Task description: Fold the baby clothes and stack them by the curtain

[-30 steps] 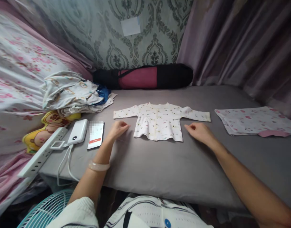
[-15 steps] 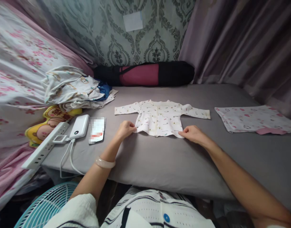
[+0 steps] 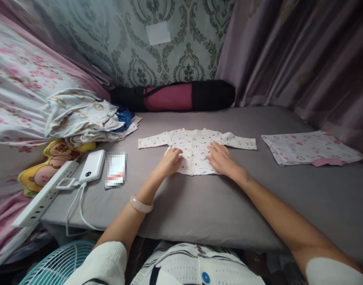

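Observation:
A small white printed baby shirt (image 3: 196, 144) lies flat on the grey sheet (image 3: 205, 213), both sleeves stretched out sideways and its front facing up. My left hand (image 3: 171, 161) rests on the lower left part of the shirt, fingers extended over the cloth. On the lower right part lies my right hand (image 3: 221, 158), its fingers spread flat on the fabric. Neither hand grips anything. The hands cover the two lower sides of the shirt; its middle button line shows between them.
Folded white-and-pink cloth (image 3: 309, 148) lies at the right. To the left are a heap of clothes (image 3: 83, 114), a phone (image 3: 116, 170), a white power bank (image 3: 92, 166), a power strip (image 3: 45, 194) and a yellow plush (image 3: 36, 174). A black-and-red long bag (image 3: 169, 97) lies along the wall.
Both hands have let go of the shirt's bottom corners and moved inward and up onto its front, fingers now laid out. The view has shifted slightly.

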Action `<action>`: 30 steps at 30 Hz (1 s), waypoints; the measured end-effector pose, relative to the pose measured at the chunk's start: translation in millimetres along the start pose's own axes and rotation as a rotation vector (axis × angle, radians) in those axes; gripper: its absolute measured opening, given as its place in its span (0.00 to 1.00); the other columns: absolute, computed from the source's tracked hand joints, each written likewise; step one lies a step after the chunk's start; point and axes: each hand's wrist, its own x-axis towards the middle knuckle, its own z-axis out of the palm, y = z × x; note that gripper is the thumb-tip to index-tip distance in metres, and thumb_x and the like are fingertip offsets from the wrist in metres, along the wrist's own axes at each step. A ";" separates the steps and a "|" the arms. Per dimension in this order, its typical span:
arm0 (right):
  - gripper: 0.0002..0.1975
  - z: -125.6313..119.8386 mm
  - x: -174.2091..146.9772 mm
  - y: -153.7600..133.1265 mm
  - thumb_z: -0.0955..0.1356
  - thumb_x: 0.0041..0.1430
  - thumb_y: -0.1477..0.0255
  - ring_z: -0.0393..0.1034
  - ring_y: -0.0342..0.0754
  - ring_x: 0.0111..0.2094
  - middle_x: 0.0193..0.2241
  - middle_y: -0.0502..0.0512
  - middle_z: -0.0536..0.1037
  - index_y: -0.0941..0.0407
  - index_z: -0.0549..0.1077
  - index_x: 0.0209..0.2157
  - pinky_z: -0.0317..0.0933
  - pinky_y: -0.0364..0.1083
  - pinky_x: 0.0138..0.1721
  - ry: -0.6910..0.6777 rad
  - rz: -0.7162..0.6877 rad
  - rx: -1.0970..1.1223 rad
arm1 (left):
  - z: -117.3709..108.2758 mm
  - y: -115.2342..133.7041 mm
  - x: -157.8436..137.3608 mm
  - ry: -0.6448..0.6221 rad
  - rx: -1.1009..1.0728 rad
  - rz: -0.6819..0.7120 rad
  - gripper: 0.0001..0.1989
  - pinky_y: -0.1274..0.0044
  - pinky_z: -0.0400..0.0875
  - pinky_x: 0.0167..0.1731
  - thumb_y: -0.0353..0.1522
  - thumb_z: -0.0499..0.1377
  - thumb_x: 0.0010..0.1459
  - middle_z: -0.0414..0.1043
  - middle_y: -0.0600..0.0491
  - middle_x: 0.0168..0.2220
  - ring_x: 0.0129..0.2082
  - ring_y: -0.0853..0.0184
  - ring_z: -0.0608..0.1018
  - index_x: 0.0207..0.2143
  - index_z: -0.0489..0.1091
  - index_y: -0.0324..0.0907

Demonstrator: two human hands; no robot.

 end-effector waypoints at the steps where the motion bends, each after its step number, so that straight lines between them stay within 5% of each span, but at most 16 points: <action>1: 0.25 5.9 7.8 -6.1 0.58 0.65 0.66 0.46 0.57 0.66 0.65 0.66 0.56 0.63 0.61 0.61 0.41 0.54 0.63 -0.021 -0.005 0.006 | 7.8 6.9 8.4 -0.011 -0.027 0.072 0.12 0.67 0.67 0.51 0.30 0.48 0.63 0.69 0.44 0.47 0.50 0.61 0.71 0.48 0.64 0.41; 4: 0.30 23.8 21.5 -17.7 0.56 0.67 0.63 0.37 0.57 0.68 0.67 0.67 0.47 0.66 0.53 0.65 0.35 0.56 0.65 -0.093 0.026 0.036 | 28.1 20.9 27.7 -0.036 -0.049 0.158 0.17 0.66 0.65 0.54 0.23 0.47 0.60 0.67 0.43 0.51 0.54 0.62 0.70 0.51 0.61 0.40; 10: 0.32 30.6 3.3 -26.9 0.52 0.68 0.58 0.33 0.57 0.69 0.68 0.65 0.43 0.60 0.50 0.67 0.30 0.60 0.65 -0.161 -0.044 0.099 | 30.8 31.2 37.9 -0.175 0.076 -0.015 0.24 0.68 0.66 0.54 0.20 0.48 0.55 0.67 0.43 0.53 0.55 0.61 0.69 0.55 0.60 0.39; 20: 0.34 -1.0 -53.3 -43.0 0.52 0.68 0.54 0.30 0.53 0.69 0.68 0.61 0.43 0.59 0.49 0.68 0.25 0.58 0.66 -0.382 -0.271 0.345 | 18.1 54.5 64.2 -0.270 0.261 -0.139 0.17 0.68 0.67 0.45 0.35 0.47 0.65 0.68 0.45 0.48 0.48 0.56 0.70 0.52 0.68 0.46; 25: 0.26 -23.7 -53.6 -24.7 0.58 0.67 0.58 0.42 0.51 0.67 0.66 0.57 0.56 0.55 0.63 0.62 0.33 0.54 0.67 -0.538 -0.400 0.594 | 31.2 59.3 74.9 -0.191 0.283 -0.222 0.19 0.60 0.63 0.49 0.44 0.51 0.63 0.66 0.43 0.50 0.51 0.50 0.67 0.48 0.70 0.45; 30: 0.21 -34.0 -44.2 0.4 0.62 0.64 0.58 0.63 0.49 0.58 0.55 0.58 0.72 0.56 0.77 0.49 0.54 0.46 0.59 -0.666 -0.409 0.919 | 44.9 60.4 74.6 -0.209 0.121 -0.102 0.18 0.61 0.53 0.61 0.33 0.51 0.63 0.61 0.41 0.60 0.62 0.56 0.60 0.55 0.63 0.39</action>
